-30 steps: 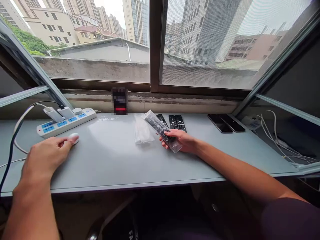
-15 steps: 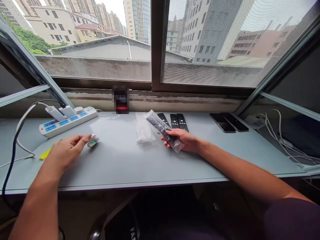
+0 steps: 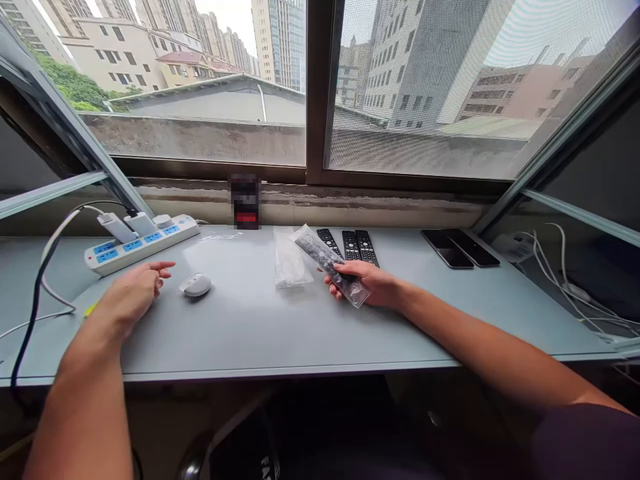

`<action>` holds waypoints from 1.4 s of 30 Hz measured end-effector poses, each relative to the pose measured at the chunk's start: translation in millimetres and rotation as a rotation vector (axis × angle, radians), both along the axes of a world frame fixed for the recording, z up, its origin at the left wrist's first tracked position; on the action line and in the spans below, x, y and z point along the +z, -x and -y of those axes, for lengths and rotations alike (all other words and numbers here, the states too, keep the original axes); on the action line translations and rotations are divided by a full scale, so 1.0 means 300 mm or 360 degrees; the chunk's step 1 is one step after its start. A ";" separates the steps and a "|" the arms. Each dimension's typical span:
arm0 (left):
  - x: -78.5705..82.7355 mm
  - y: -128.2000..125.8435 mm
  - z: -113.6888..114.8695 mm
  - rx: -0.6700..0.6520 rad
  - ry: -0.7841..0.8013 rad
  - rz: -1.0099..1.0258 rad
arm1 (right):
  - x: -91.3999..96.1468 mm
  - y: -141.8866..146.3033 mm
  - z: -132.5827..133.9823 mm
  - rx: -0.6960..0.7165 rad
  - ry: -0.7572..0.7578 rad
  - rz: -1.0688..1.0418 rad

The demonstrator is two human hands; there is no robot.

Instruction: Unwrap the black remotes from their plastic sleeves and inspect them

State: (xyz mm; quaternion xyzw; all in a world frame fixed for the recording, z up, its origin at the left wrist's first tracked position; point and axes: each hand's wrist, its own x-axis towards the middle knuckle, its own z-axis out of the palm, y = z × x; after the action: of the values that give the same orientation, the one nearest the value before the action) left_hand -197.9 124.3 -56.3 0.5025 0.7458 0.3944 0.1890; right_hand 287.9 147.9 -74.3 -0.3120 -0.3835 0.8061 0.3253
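Note:
My right hand [image 3: 369,283] grips a black remote control wrapped in a clear plastic bag [image 3: 325,260], held just above the grey table [image 3: 260,327]. My left hand [image 3: 131,297] hovers over the table with loose, parted fingers and holds nothing. A small white oval device [image 3: 196,285] lies on the table just right of its fingertips, apart from them. A pile of empty clear bags [image 3: 290,261] lies left of the bagged remote.
Three black remotes [image 3: 351,245] lie side by side behind my right hand. Two dark phones [image 3: 459,248] rest at the right. A white power strip [image 3: 141,243] with plugs and cables sits at the back left. White cables [image 3: 565,280] trail off the right edge. A window runs along the back.
My left hand slid the white device rightward across the table, let go of it and drew back to the left. My right hand kept hold of the bagged remote.

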 end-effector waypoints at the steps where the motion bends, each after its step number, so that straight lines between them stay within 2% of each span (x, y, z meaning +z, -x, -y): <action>1: 0.007 -0.018 0.010 0.0019 -0.0028 0.0180 | 0.001 0.000 0.001 0.0000 0.0005 0.0003; 4: 0.037 -0.084 0.048 0.0097 -0.0154 0.0501 | 0.007 0.003 0.004 -0.0010 0.0013 0.0009; 7: 0.058 -0.143 0.082 0.0110 -0.0338 0.0625 | 0.014 0.006 0.007 -0.0029 0.0017 0.0035; 10: 0.058 -0.176 0.103 0.0127 -0.0359 0.0554 | 0.019 0.008 0.011 -0.0039 0.0018 0.0052; 14: 0.041 -0.199 0.121 0.0034 -0.0221 0.0391 | 0.018 0.008 0.011 -0.0045 0.0012 0.0054; 17: 0.027 -0.213 0.131 -0.0025 -0.0238 0.0267 | 0.016 0.007 0.009 -0.0045 0.0004 0.0041; 22: 0.008 -0.213 0.135 -0.0081 -0.0200 0.0171 | 0.024 0.010 0.013 -0.0041 0.0020 0.0051; 28: -0.010 -0.185 0.134 -0.0002 -0.0236 0.0071 | 0.029 0.012 0.016 -0.0042 0.0015 0.0059; 36: -0.023 -0.187 0.138 -0.0109 -0.0198 0.0003 | 0.023 0.009 0.012 -0.0028 0.0003 0.0046; 39: -0.026 -0.192 0.143 -0.0217 -0.0288 0.0024 | 0.019 0.007 0.010 -0.0021 0.0003 0.0042; 42: -0.032 -0.191 0.140 -0.0303 -0.0236 0.0023 | 0.014 0.006 0.008 -0.0023 -0.0003 0.0033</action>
State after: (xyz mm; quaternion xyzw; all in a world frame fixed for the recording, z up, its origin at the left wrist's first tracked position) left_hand -140.5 82.2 -66.0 0.5807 0.6623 0.4323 0.1932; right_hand 286.2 145.5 -70.2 -0.3229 -0.3855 0.7999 0.3274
